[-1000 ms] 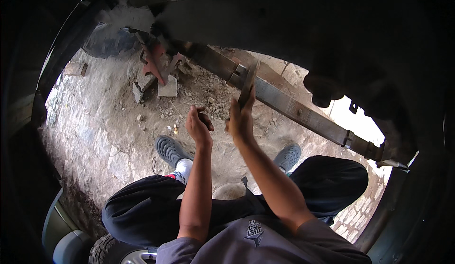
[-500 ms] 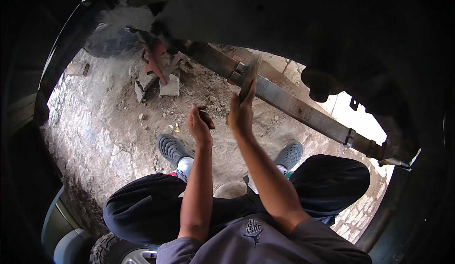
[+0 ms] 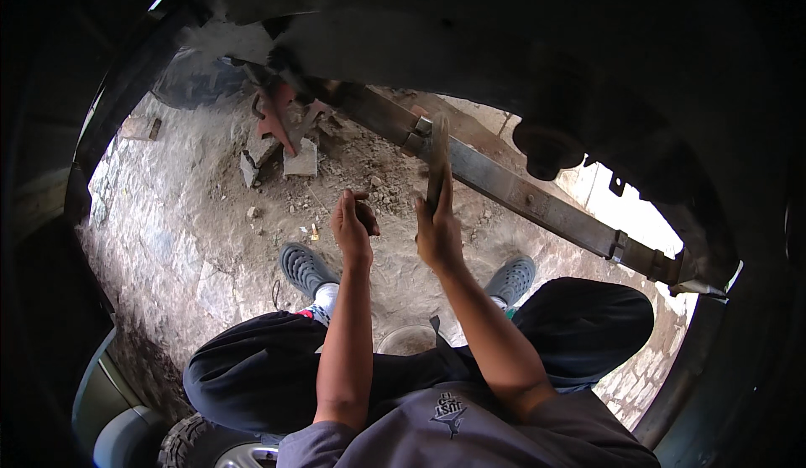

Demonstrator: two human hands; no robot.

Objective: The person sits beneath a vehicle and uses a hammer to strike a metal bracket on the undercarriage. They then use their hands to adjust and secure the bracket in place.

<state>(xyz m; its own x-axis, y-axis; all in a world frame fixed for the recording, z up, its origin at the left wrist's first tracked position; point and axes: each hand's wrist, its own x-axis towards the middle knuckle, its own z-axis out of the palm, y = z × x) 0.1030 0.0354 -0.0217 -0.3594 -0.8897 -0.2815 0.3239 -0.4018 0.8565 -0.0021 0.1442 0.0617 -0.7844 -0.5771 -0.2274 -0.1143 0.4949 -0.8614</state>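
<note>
My right hand (image 3: 437,235) grips a long, flat, worn bar-like tool (image 3: 438,153) held nearly upright, its upper part over or against a metal clamp (image 3: 417,136) on a long, slanted steel beam (image 3: 525,193); whether they touch I cannot tell. To its left, my left hand (image 3: 353,224) is raised with curled fingers, their inside shaded, so whatever it may hold is hidden. A red metal stand (image 3: 275,118) stands among broken concrete blocks (image 3: 300,159) beyond my hands.
Dark vehicle bodywork (image 3: 378,31) arches overhead and around me. A tire (image 3: 180,447) is at the lower left. My feet in grey shoes (image 3: 306,268) rest on rough ground (image 3: 168,241) with rubble, and a small block (image 3: 138,129) lies at the far left.
My right hand and the tool have shifted a little to the right and down, the tool now more upright. My left hand has barely moved.
</note>
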